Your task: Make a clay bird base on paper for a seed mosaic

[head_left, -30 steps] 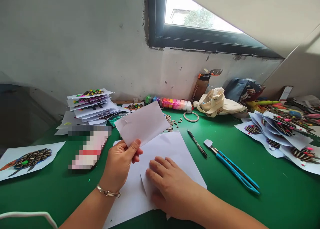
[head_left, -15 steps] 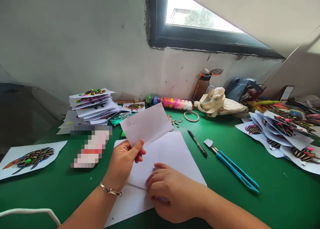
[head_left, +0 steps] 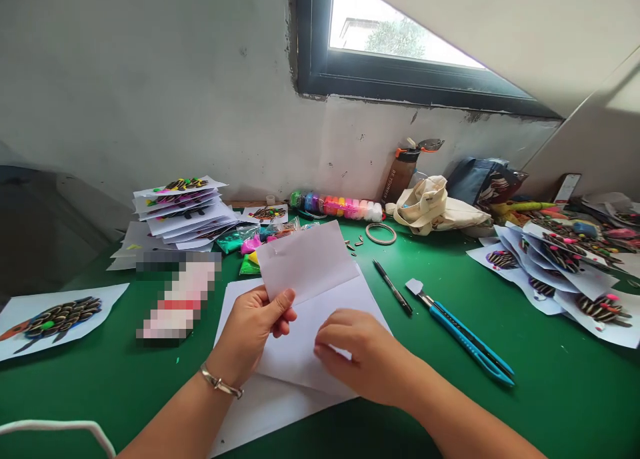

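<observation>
While the wall (head_left: 150, 99) and the green table (head_left: 565, 392) fill most of the view, large white sheets (head_left: 300, 359) lie stacked before the person. The right hand (head_left: 360, 359), spread over this stack a second ago, has now drawn its fingertips in toward the thumb; whether it pinches or touches any paper cannot be told. Beneath it, an edge that stood raised now lies flatter, so pressing there seems finished for the moment. The left hand (head_left: 255, 332) is narrowed to a pinch on the lower left of a small white sheet (head_left: 310, 262), holding it up over the far part of the stack. That small sheet has shifted slightly rightward; its long axis runs left to right, rising to the right, with its upper edge toward the wall. Beyond the right hand lie a blue-handled tool (head_left: 467, 329) and a black pen (head_left: 393, 285).
</observation>
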`<act>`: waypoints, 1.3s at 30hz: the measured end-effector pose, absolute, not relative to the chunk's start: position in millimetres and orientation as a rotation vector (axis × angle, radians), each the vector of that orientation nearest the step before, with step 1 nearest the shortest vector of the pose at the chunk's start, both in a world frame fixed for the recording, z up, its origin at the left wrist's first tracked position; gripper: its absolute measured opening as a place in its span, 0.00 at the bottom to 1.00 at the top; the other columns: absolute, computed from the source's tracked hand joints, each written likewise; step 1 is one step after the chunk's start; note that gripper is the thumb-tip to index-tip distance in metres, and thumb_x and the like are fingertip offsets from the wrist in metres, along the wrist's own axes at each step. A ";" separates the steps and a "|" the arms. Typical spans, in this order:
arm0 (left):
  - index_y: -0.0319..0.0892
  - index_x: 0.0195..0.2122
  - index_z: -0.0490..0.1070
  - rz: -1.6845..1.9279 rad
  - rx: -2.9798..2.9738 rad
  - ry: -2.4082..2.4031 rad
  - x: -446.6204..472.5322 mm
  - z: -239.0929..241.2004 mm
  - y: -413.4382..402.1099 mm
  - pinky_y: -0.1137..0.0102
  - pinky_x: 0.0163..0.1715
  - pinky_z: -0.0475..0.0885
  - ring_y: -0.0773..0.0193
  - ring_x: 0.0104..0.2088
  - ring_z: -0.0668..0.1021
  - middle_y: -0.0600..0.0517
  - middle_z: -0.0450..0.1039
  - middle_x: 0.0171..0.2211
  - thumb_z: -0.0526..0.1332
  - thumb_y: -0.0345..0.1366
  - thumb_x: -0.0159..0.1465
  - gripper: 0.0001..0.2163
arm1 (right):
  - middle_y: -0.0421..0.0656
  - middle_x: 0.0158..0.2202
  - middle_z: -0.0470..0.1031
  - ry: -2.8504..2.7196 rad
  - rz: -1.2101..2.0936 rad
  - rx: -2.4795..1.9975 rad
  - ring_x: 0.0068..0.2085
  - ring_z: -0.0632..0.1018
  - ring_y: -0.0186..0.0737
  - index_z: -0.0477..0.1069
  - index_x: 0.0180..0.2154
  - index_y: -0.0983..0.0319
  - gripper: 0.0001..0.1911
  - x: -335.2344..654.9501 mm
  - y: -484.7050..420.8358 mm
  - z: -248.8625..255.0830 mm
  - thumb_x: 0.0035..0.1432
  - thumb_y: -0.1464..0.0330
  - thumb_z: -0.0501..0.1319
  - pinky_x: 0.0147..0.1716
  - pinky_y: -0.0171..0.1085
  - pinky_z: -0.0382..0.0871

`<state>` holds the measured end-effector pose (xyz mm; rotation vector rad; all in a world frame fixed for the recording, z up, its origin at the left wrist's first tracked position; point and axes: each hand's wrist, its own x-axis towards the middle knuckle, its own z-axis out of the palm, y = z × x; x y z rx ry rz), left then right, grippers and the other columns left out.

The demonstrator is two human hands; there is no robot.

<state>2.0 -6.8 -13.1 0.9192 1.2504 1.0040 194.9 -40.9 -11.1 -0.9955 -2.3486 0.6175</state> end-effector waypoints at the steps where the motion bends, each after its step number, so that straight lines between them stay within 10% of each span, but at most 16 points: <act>1: 0.37 0.27 0.71 0.991 0.912 1.248 2.7 -12.9 -7.0 0.76 0.19 0.63 0.72 0.18 0.71 0.52 0.74 0.20 0.71 0.47 0.50 0.18 | 0.43 0.29 0.74 -2.235 0.571 -1.022 0.33 0.73 0.37 0.72 0.31 0.60 0.10 196.8 -41.1 -9.9 0.62 0.70 0.54 0.34 0.36 0.64; 5: 0.37 0.27 0.71 0.971 0.886 1.226 5.8 -12.6 -7.8 0.77 0.19 0.63 0.72 0.18 0.71 0.53 0.74 0.20 0.72 0.47 0.50 0.18 | 0.41 0.25 0.69 -1.777 0.631 -1.266 0.29 0.70 0.37 0.67 0.26 0.60 0.11 199.5 -36.2 -12.1 0.60 0.65 0.57 0.29 0.36 0.61; 11: 0.37 0.28 0.72 0.982 0.870 1.185 11.2 -15.5 -13.4 0.77 0.20 0.63 0.72 0.18 0.71 0.53 0.74 0.20 0.71 0.47 0.50 0.18 | 0.44 0.34 0.73 -1.032 1.682 -1.161 0.29 0.72 0.35 0.71 0.36 0.63 0.19 181.7 -25.9 -29.8 0.55 0.53 0.63 0.23 0.33 0.62; 32: 0.40 0.24 0.71 0.869 1.138 1.386 -5.6 -9.4 -5.7 0.74 0.18 0.65 0.66 0.18 0.73 0.50 0.75 0.20 0.68 0.54 0.51 0.20 | 0.35 0.18 0.64 -0.975 1.435 -1.259 0.18 0.58 0.24 0.69 0.22 0.64 0.13 232.0 3.8 -27.8 0.46 0.62 0.67 0.19 0.32 0.44; 39: 0.45 0.47 0.77 1.263 1.999 1.664 -12.8 -7.7 -10.1 0.61 0.51 0.71 0.51 0.48 0.78 0.47 0.78 0.47 0.60 0.46 0.63 0.16 | 0.35 0.18 0.65 -1.121 1.500 -1.390 0.17 0.59 0.26 0.68 0.22 0.63 0.10 226.0 2.6 -32.6 0.47 0.64 0.63 0.18 0.31 0.45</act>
